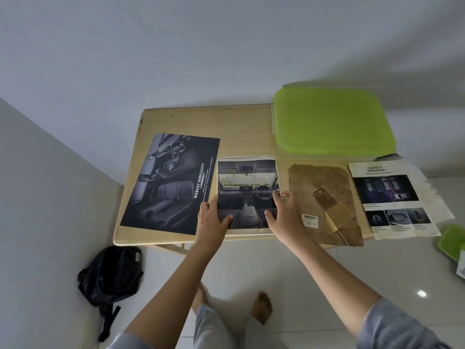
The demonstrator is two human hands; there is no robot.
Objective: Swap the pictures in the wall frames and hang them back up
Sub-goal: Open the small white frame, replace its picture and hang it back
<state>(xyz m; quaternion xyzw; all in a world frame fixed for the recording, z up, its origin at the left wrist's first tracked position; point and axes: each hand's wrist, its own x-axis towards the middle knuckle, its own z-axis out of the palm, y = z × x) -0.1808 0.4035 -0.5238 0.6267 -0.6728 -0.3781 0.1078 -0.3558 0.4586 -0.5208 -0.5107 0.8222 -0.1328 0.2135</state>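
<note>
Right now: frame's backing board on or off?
Off: the brown backing board lies flat on the table right of the white frame, with the car-interior picture on it.

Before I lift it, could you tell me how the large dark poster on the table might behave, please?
The dark poster looks like a thin sheet lying flat on the table, so it will probably flop if lifted by one edge. It seems light, and may slide easily when pushed.
</note>
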